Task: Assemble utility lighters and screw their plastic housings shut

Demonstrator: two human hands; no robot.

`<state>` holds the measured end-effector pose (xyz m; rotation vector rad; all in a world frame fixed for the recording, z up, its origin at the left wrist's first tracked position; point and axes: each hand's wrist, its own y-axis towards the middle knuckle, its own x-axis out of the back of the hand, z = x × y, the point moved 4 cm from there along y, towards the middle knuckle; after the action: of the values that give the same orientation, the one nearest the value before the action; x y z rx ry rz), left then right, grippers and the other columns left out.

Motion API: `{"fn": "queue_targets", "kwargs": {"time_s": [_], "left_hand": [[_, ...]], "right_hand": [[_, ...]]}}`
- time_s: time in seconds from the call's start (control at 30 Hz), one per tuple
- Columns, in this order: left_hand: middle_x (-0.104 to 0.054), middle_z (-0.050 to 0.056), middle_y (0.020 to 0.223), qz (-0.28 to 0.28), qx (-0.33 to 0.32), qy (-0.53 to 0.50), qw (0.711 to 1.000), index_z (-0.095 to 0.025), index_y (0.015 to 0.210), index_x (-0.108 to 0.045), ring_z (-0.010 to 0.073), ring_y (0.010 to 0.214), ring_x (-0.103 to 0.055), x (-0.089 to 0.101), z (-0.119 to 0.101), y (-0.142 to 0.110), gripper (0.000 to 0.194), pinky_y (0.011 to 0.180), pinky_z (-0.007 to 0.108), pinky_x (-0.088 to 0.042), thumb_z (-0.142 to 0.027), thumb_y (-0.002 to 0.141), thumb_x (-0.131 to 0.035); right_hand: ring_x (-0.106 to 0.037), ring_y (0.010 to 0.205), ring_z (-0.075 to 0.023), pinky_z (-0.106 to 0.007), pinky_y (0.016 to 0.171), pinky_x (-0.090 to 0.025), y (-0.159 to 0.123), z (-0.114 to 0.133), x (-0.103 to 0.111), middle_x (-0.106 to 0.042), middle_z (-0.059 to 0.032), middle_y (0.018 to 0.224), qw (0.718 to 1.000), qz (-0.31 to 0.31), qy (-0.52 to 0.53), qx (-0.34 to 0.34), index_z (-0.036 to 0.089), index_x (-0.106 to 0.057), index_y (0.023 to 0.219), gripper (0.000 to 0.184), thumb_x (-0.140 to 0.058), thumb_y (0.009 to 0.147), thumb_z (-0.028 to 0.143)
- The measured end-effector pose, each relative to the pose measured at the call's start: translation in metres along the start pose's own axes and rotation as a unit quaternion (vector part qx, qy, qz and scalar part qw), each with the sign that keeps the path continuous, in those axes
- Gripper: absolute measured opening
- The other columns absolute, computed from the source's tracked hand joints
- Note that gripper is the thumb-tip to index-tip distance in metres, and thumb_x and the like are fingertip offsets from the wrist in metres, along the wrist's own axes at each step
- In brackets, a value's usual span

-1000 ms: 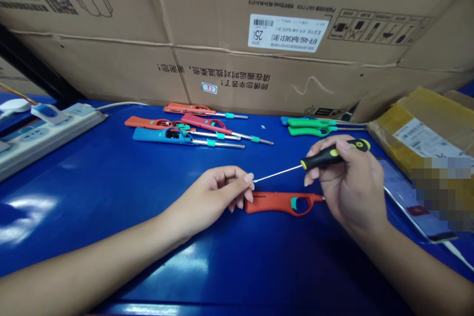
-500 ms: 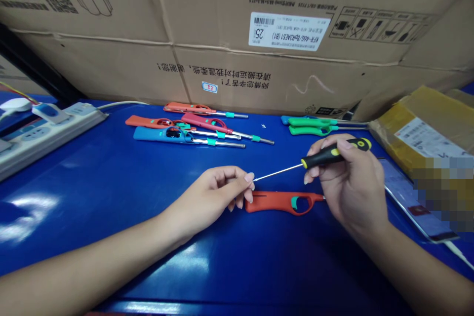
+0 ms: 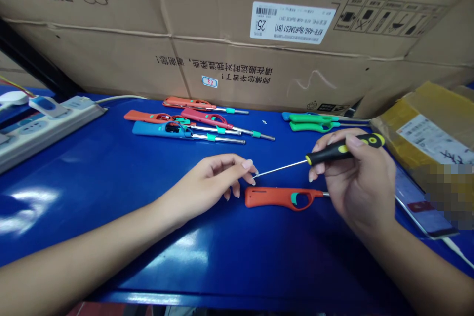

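My right hand [image 3: 361, 182] grips a screwdriver [image 3: 329, 151] by its black-and-yellow handle, its thin shaft pointing left. The metal tip reaches the fingertips of my left hand [image 3: 218, 175], whose thumb and fingers are loosely curled and slightly apart. Whether a small part sits at the tip cannot be made out. Just below the shaft, an orange gas lighter [image 3: 272, 197] lies on the blue table, its turquoise trigger toward the right. My right hand hides part of its metal nozzle.
Several lighters, including a blue one [image 3: 159, 130] and a red one [image 3: 205, 117], lie farther back. Green lighters [image 3: 313, 123] rest at back right, near a taped box [image 3: 425, 123] and a phone [image 3: 418, 202]. A power strip [image 3: 55, 128] stands left; a large carton [image 3: 222, 19] forms the back.
My left thumb and fingers have loosened from their pinch at the screwdriver tip. The screwdriver and my right hand have shifted slightly right, and more of the orange lighter's handle end shows.
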<state>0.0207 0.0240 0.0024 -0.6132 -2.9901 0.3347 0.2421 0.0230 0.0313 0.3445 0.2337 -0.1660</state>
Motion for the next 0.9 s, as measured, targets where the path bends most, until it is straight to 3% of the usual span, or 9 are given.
{"fn": "queue_targets", "kwargs": {"time_s": [0.1,0.2,0.27,0.4,0.5,0.63,0.9], "left_hand": [[-0.068,0.0,0.077,-0.014,-0.029,0.032,0.999,-0.018,0.084,-0.069,0.0099,0.058,-0.053,0.005,-0.003,0.0,0.034,0.055,0.022,-0.041,-0.051,0.088,-0.066],[-0.057,-0.004,0.06,-0.033,-0.087,0.129,0.987,-0.017,0.065,-0.057,0.0093,0.057,-0.05,0.011,-0.005,0.0,0.045,0.06,0.023,-0.04,-0.051,0.095,-0.06],[-0.055,-0.004,0.06,-0.049,-0.119,0.199,0.971,-0.017,0.064,-0.055,0.0104,0.06,-0.051,0.013,-0.004,0.0,0.049,0.064,0.025,-0.041,-0.05,0.101,-0.052],[-0.067,0.001,0.096,-0.026,-0.185,0.278,0.942,-0.018,0.101,-0.064,0.0148,0.085,-0.061,0.009,0.001,-0.002,0.024,0.077,0.028,-0.048,-0.041,0.098,-0.059],[-0.064,0.006,0.123,0.032,-0.227,0.352,0.908,-0.018,0.126,-0.061,0.0208,0.11,-0.06,-0.001,0.004,-0.005,0.043,0.097,0.035,-0.048,-0.039,0.09,-0.072],[-0.065,0.007,0.116,0.077,-0.238,0.407,0.878,-0.019,0.129,-0.064,0.0232,0.109,-0.06,-0.013,0.011,-0.012,0.036,0.098,0.04,-0.049,-0.027,0.094,-0.066],[-0.062,0.004,0.096,0.047,-0.251,0.406,0.877,-0.016,0.111,-0.071,0.0223,0.091,-0.06,-0.028,0.027,-0.019,0.028,0.081,0.038,-0.051,-0.033,0.089,-0.075]], "right_hand": [[-0.06,0.05,-0.0138,-0.026,0.04,-0.051,0.003,0.003,0.002,-0.068,-0.0022,0.071,1.0,-0.001,0.004,0.029,0.019,-0.068,0.076,0.015,-0.067,0.087,0.03],[-0.059,0.049,-0.0144,-0.027,0.038,-0.048,0.004,0.007,0.003,-0.068,-0.0032,0.072,0.999,-0.005,-0.006,0.047,0.018,-0.068,0.076,0.017,-0.065,0.087,0.03],[-0.057,0.047,-0.0143,-0.026,0.035,-0.043,0.004,0.011,0.003,-0.069,-0.0041,0.071,0.999,-0.011,-0.015,0.048,0.019,-0.068,0.077,0.019,-0.062,0.09,0.03],[-0.052,0.044,-0.0137,-0.024,0.032,-0.034,0.007,0.019,0.004,-0.069,-0.0045,0.068,0.998,-0.01,-0.028,0.05,0.021,-0.067,0.081,0.018,-0.061,0.095,0.032],[-0.05,0.042,-0.0124,-0.024,0.032,-0.036,0.01,0.021,0.003,-0.07,-0.003,0.074,0.999,0.031,-0.025,0.033,0.023,-0.066,0.089,0.01,-0.065,0.092,0.032],[-0.055,0.05,-0.014,-0.024,0.029,-0.042,0.006,0.023,-0.002,-0.073,-0.0038,0.088,0.996,0.079,-0.043,0.012,0.025,-0.067,0.101,0.018,-0.071,0.083,0.021],[-0.051,0.039,-0.0085,-0.024,0.027,-0.035,-0.027,0.03,-0.02,-0.072,-0.002,0.079,0.963,0.054,-0.155,0.212,0.022,-0.072,0.107,0.014,-0.066,0.094,0.022]]}}
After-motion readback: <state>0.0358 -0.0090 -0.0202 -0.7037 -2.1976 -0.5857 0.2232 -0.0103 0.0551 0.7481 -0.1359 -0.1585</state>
